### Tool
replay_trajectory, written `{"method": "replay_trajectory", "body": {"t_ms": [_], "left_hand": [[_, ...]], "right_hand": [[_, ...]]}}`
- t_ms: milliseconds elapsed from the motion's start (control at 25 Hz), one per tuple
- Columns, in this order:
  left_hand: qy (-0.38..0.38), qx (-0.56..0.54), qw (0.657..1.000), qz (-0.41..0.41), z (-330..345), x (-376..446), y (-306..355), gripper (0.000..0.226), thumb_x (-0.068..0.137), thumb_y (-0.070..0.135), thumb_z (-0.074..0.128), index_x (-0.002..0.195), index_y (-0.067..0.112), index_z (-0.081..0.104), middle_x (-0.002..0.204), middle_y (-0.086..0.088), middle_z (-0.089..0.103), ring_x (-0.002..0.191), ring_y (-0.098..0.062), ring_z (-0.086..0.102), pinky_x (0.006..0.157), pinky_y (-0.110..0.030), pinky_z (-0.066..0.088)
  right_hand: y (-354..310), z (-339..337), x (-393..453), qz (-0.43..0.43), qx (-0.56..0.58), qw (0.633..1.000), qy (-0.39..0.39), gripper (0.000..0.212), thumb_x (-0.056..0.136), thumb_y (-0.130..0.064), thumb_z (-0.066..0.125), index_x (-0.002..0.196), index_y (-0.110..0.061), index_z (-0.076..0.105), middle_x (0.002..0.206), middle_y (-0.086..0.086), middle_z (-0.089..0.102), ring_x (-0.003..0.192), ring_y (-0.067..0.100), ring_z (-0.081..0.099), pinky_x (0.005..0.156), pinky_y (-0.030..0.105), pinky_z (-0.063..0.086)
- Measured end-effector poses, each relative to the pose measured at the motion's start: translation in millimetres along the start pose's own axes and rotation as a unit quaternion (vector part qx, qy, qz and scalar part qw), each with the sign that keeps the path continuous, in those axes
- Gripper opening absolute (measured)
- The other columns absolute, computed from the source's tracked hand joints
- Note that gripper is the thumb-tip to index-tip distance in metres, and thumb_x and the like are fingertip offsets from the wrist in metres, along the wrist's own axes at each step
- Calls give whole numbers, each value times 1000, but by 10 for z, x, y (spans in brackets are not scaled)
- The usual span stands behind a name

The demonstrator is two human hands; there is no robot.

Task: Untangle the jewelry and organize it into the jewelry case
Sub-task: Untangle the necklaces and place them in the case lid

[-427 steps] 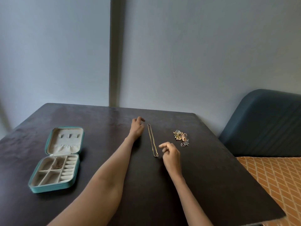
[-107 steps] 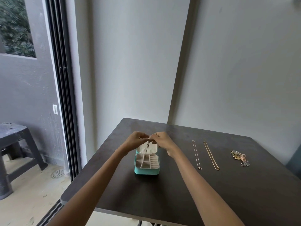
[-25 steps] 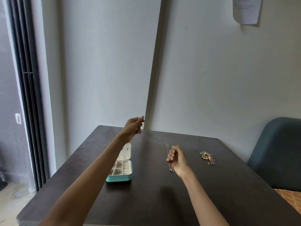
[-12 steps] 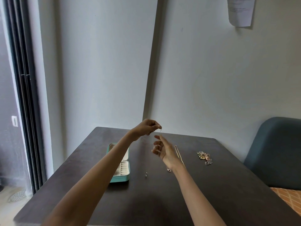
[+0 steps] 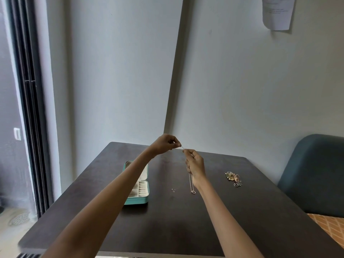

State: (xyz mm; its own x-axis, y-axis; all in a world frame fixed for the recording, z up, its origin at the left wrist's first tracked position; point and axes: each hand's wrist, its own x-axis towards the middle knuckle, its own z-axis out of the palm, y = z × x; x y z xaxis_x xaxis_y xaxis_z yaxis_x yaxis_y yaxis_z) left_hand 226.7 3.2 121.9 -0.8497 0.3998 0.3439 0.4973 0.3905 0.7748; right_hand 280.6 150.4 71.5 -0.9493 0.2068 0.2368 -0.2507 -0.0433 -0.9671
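Teal jewelry case (image 5: pixel 138 192) lies open on the dark table (image 5: pixel 167 226), left of centre. Above it, the left hand (image 5: pixel 164 145) and right hand (image 5: pixel 194 162) pinch a thin chain (image 5: pixel 182 147) between fingertips. A necklace (image 5: pixel 191 184) and jewelry cluster (image 5: pixel 232 178) lie rightward.

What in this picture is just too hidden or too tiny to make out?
- Head view: fine chain pinched between left hand and right hand; too thin to follow.
- Jewelry case: left forearm covers part.
- Jewelry cluster: pieces too small to identify.
- Wall paper: text blurred, top cut off.
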Motion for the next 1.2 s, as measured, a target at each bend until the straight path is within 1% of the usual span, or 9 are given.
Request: {"method": "replay_trajectory", "body": {"t_ms": [80,160,240,360,600,720,920,1080,1200], "left_hand": [[1,16,1000,3,3,-18,-30,12,87,14,64,86,3,69,71,-8,59,61,-10,47,61,-19,39],[6,30,1000,6,10,-35,-57,10,85,14,66,85,5,71,68,-7,60,58,-9,45,58,-18,37],[12,50,999,9,18,-43,-70,10,84,15,68,86,6,73,77,-11,66,57,-7,47,56,-17,37],[18,52,998,23,24,-83,38,11,83,9,68,91,4,73,86,-3,69,49,4,53,53,-8,42],[90,-15,995,43,176,-206,217,11,83,5,67,92,3,74,64,17,62,37,0,47,45,-7,35],[119,-31,992,15,268,-251,106,11,83,6,67,91,3,74,61,10,63,35,-2,48,42,-13,40],[81,-16,995,-58,381,-204,-234,13,85,4,65,95,-2,70,75,-11,67,40,-6,59,42,-21,52],[84,96,988,-91,490,45,-625,13,82,1,62,88,5,73,83,-10,72,55,-18,65,54,-24,55],[62,191,972,-119,596,253,-942,19,77,-1,58,82,10,73,88,-7,73,79,-25,67,71,-31,54]], "right_hand": [[-27,-8,-5,11,24,999,20,8,89,-19,61,82,-16,61,50,-9,26,40,4,18,36,16,14],[-62,-14,-6,29,55,997,47,16,86,-15,62,72,-18,55,46,-11,23,40,4,15,36,17,13],[-88,-20,-15,38,82,993,70,22,84,-10,61,67,-18,50,44,-11,23,38,4,14,36,17,12],[-114,-48,-68,35,91,991,88,22,84,-7,56,64,-15,53,46,-6,30,36,4,21,36,17,17],[-164,-131,-151,-18,158,985,63,28,84,-6,45,57,-11,47,47,1,46,40,11,37,39,21,30],[-63,-119,-134,-3,119,991,62,24,85,-7,46,62,-9,50,50,1,49,43,11,44,40,22,39],[219,-123,67,36,-3,996,85,15,88,-10,52,73,-10,54,54,2,51,43,12,45,40,22,40],[613,-70,417,69,-131,988,48,15,88,-12,56,73,-12,61,58,4,56,46,14,50,45,23,46],[845,-8,683,87,-195,976,45,20,87,-10,58,67,-14,62,58,4,60,49,16,56,51,29,53]]}}
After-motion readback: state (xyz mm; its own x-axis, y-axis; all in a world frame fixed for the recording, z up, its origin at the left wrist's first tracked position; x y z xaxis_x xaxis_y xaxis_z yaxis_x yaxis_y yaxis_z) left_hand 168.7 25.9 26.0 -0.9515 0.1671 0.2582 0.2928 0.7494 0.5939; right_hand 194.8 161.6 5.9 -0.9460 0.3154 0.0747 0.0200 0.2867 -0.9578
